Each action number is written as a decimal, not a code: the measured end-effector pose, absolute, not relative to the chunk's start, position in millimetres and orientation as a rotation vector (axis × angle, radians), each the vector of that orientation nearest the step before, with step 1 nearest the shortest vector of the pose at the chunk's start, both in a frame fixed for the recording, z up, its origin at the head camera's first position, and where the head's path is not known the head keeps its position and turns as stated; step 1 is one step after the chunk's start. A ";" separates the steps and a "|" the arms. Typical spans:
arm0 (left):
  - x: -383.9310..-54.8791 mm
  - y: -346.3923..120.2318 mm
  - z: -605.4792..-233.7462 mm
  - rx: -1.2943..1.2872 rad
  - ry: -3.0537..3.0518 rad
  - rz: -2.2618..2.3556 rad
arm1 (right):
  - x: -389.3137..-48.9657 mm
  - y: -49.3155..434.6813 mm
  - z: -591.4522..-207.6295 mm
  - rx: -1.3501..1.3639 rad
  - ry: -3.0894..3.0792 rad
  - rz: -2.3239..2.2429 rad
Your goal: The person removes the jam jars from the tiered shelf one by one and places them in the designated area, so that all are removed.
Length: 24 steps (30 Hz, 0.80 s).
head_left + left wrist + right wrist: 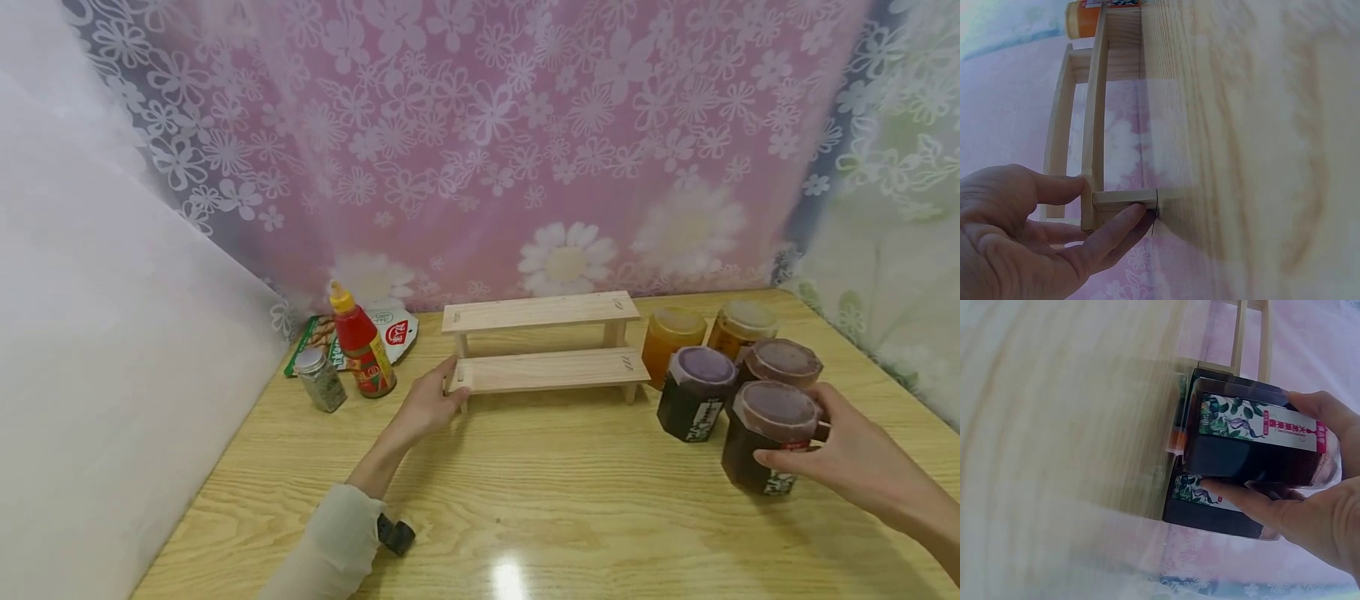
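A small two-step wooden rack (555, 371) stands on the table near the back wall. My left hand (429, 402) pinches the left end of its lower step; in the left wrist view the thumb presses the board (1094, 125) and fingers lie along the short leg (1124, 199). On the right, my right hand (851, 446) grips a dark octagonal jam jar (765, 442) with a translucent reddish lid. The right wrist view shows this jar's white label (1260, 425), with thumb and fingers on opposite sides. A second dark jar (1210, 509) is right beside it.
Behind the held jar stand a purple-lidded dark jar (697, 392), a brownish-lidded jar (783, 362) and two amber jars, one (671, 342) beside the rack. At left are a red sauce bottle (363, 346), a spice jar (321, 382) and flat packets (397, 332).
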<state>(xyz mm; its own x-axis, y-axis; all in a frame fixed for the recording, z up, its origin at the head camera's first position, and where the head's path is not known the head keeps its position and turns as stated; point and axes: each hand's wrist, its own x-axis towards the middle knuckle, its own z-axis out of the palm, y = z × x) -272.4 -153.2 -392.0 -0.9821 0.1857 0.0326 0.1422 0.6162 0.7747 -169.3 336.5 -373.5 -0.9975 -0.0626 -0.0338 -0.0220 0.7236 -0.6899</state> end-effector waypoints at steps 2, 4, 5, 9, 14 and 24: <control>-272.7 -153.4 -391.4 0.280 2.778 1.330 | -170.7 336.1 -373.6 -0.083 2.858 -1.157; -273.0 -153.2 -390.8 0.282 2.777 1.336 | -171.8 335.7 -374.2 -0.101 2.855 -1.171; -273.1 -152.9 -390.9 0.284 2.775 1.341 | -172.1 335.8 -374.6 -0.109 2.857 -1.173; -273.2 -150.8 -391.7 0.290 2.773 1.332 | -171.2 338.1 -375.8 -0.125 2.840 -1.202; -273.0 -151.4 -390.6 0.283 2.772 1.314 | -168.4 340.5 -379.2 -0.133 2.823 -1.225; -272.3 -164.2 -389.5 0.243 2.782 1.295 | -169.3 338.9 -382.2 -0.166 2.782 -1.242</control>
